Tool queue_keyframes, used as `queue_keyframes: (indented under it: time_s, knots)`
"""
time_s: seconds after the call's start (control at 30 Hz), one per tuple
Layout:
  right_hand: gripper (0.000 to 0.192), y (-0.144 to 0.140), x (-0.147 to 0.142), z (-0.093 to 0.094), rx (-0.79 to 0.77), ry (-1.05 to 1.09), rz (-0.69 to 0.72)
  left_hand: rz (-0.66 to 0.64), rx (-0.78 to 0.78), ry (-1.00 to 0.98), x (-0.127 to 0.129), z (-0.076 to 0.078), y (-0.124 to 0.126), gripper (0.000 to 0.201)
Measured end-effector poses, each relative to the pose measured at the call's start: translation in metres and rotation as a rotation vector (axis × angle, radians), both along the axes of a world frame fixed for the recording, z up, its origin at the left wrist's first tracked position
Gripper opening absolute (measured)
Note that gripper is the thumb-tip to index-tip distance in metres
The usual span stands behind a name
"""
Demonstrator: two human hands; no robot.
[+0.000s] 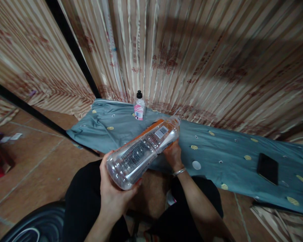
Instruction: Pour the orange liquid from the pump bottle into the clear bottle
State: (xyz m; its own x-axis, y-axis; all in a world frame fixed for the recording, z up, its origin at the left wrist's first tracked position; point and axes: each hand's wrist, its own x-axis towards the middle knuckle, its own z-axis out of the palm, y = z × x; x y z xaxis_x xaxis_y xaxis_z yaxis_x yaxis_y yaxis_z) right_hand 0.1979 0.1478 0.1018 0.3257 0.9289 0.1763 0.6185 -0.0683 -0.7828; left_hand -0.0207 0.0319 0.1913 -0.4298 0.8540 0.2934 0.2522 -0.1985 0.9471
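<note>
A large clear plastic bottle (133, 156) with an orange label and a barcode is tilted over the cloth-covered table, its neck pointing up and to the right. Around its base is my left hand (116, 190), fingers closed on it. My right hand (173, 155), with a bracelet at the wrist, grips the bottle below its shoulder; some of its fingers are hidden behind it. A thin clear strip or stream shows by the mouth, too faint to make out. Behind the bottle a small clear bottle (139, 109) with a black cap and pink label stands upright.
A blue-green cloth (217, 151) with yellow prints covers the narrow table. On it lie a white disc (196, 165) and a black phone (267, 168) at the right. A striped curtain (192, 60) hangs behind; black poles (73, 50) stand left. A dark stool (37, 223) is at lower left.
</note>
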Motion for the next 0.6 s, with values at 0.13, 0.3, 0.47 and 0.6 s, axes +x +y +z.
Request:
queue_keyframes:
  time_s: [0.13, 0.3, 0.47, 0.6]
  knots:
    - [0.089, 0.001, -0.001, 0.001, -0.009, 0.004, -0.014, -0.005, 0.000, -0.016, 0.001, 0.001, 0.000, 0.099]
    - [0.090, 0.001, 0.000, 0.000, -0.017, 0.021, -0.006, -0.009, -0.034, -0.038, 0.003, 0.008, -0.002, 0.098]
    - [0.091, 0.001, 0.000, 0.001, -0.020, 0.005, -0.013, -0.009, -0.043, -0.020, 0.003, 0.011, -0.003, 0.097]
    - [0.092, 0.001, -0.001, 0.003, -0.039, -0.018, -0.024, -0.010, -0.050, -0.028, 0.003, 0.011, -0.003, 0.098]
